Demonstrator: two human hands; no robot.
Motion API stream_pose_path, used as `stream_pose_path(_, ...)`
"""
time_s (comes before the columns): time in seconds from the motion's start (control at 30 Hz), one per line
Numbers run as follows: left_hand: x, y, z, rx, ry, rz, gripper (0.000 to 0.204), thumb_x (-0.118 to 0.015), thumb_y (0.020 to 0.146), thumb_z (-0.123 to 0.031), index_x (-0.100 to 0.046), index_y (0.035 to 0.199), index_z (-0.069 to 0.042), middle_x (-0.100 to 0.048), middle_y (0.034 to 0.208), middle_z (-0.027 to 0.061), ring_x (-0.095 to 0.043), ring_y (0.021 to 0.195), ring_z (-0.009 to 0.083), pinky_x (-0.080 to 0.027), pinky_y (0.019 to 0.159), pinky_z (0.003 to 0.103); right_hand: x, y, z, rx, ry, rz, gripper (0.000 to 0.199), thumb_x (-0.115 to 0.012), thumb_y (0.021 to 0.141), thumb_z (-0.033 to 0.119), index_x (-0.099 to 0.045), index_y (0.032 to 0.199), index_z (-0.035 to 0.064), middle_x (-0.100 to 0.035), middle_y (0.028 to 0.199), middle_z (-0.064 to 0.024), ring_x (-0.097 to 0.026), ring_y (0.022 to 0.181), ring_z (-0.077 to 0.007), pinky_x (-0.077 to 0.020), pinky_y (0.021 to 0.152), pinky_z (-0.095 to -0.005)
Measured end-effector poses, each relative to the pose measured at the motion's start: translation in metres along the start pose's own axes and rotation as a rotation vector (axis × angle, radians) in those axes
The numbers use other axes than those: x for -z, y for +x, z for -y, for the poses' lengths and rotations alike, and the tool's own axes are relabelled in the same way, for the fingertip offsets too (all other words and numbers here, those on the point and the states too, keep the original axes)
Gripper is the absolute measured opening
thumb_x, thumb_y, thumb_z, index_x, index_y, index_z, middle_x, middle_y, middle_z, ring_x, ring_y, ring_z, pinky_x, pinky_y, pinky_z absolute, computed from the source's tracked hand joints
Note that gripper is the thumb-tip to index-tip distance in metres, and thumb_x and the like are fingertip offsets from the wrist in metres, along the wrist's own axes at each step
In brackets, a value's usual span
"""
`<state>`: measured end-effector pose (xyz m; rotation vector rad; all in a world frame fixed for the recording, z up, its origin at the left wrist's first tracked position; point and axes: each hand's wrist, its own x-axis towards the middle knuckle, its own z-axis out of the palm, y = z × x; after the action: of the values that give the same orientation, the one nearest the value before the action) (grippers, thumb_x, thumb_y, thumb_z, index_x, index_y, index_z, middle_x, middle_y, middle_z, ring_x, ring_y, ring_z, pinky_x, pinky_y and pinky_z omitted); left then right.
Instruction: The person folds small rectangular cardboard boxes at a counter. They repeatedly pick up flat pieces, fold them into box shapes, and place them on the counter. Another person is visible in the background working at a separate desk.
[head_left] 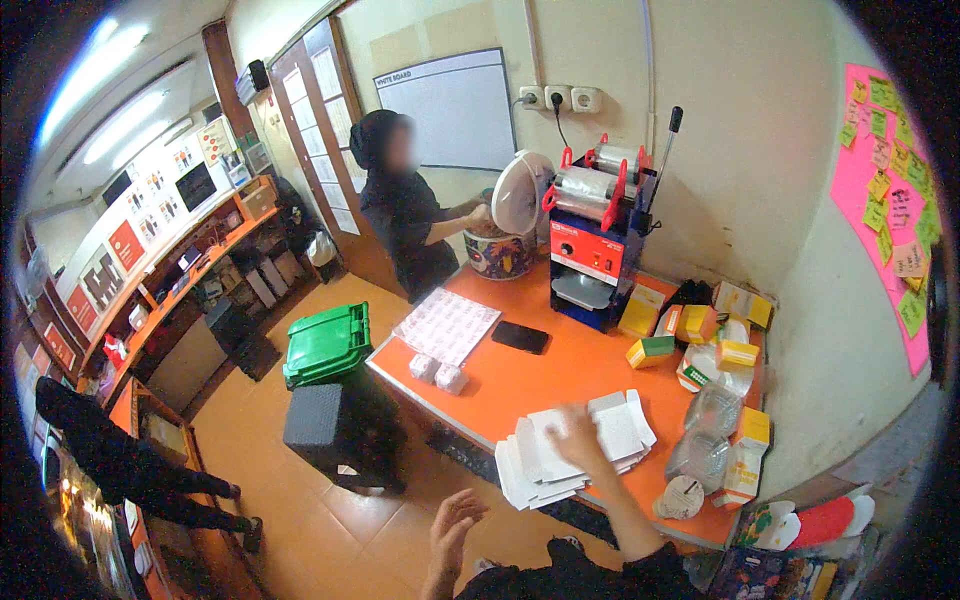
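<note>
A stack of flat white unfolded cartons point(535, 470) lies fanned out at the near edge of the orange table. My right hand point(572, 437) is over the top of this stack, fingers apart and touching or just above the cardboard. My left hand point(456, 525) hovers off the table's front edge, left of the stack, with its fingers apart and nothing in it. Farther left on the table sit two small folded white boxes point(438, 374). Behind them is a printed white sheet point(448, 328), with a black phone point(520, 337) beside it.
A blue-and-red cup sealing machine point(590, 255) stands at the back. Small yellow boxes point(697, 323) and clear plastic containers point(700, 447) crowd the right side. Across the table a person point(400, 215) handles a lidded tub point(498, 255). A green-lidded bin point(327, 342) and black stool point(335, 430) stand left.
</note>
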<state>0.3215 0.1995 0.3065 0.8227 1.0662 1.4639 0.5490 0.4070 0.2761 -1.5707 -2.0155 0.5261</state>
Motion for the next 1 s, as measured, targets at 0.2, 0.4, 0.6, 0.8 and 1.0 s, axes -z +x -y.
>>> stream_pose_path(0.2, -0.007, -0.008, -0.002, 0.010, 0.048, -0.010, 0.042, -0.058, 0.088, -0.007, -0.056, 0.129, 0.001, -0.064, 0.113, 0.0138, -0.063, 0.112, 0.0287, -0.047, 0.101, 0.041, -0.135, -0.027, -0.005, -0.201, -0.323, 0.122, 0.074, -0.072, 0.082, 0.047, -0.046, 0.139, 0.0066, -0.035, 0.147, -0.0332, -0.044, 0.130, -0.0497, -0.0411, 0.095, -0.0698)
stream_pose_path(0.4, 0.016, -0.013, 0.009, -0.022, 0.044, -0.159, 0.036, -0.056, 0.086, -0.004, -0.060, 0.122, 0.002, -0.065, 0.109, 0.0125, -0.064, 0.105, 0.0258, -0.049, 0.099, 0.040, -0.137, -0.013, -0.063, -0.015, 0.099, 0.196, 0.051, -0.075, 0.084, 0.029, -0.059, 0.124, 0.0012, -0.061, 0.127, -0.0223, -0.053, 0.127, -0.0348, -0.0499, 0.096, -0.0482)
stream_pose_path(0.6, 0.018, -0.018, 0.011, 0.042, 0.059, -0.204, 0.036, -0.055, 0.087, -0.007, -0.061, 0.122, -0.001, -0.064, 0.110, 0.0115, -0.063, 0.105, 0.0251, -0.048, 0.099, 0.040, -0.092, -0.031, -0.068, -0.123, 0.547, -0.343, 0.018, -0.062, 0.090, 0.007, -0.065, 0.106, 0.0004, -0.067, 0.092, -0.0095, -0.061, 0.075, -0.0167, -0.0506, 0.071, -0.0318)
stream_pose_path(0.8, 0.000, 0.007, -0.016, 0.071, -0.011, -0.150, 0.049, -0.056, 0.096, -0.019, -0.044, 0.141, -0.003, -0.054, 0.133, 0.0152, -0.055, 0.122, 0.0264, -0.045, 0.103, 0.040, 0.017, -0.084, 0.044, 0.237, 0.375, -0.356, 0.007, -0.057, 0.091, 0.005, -0.059, 0.087, 0.0001, -0.054, 0.074, -0.0132, -0.056, 0.063, -0.0248, -0.0448, 0.058, -0.0366)
stream_pose_path(1.0, -0.036, 0.032, -0.038, -0.149, 0.325, -0.095, 0.057, -0.056, 0.100, -0.023, -0.028, 0.147, -0.005, -0.046, 0.138, 0.0174, -0.049, 0.126, 0.0262, -0.043, 0.103, 0.038, 0.042, -0.098, 0.126, 0.785, 0.425, 0.176, 0.030, -0.074, 0.080, 0.018, -0.071, 0.109, 0.0087, -0.060, 0.110, -0.0167, -0.063, 0.098, -0.0339, -0.0525, 0.080, -0.0456)
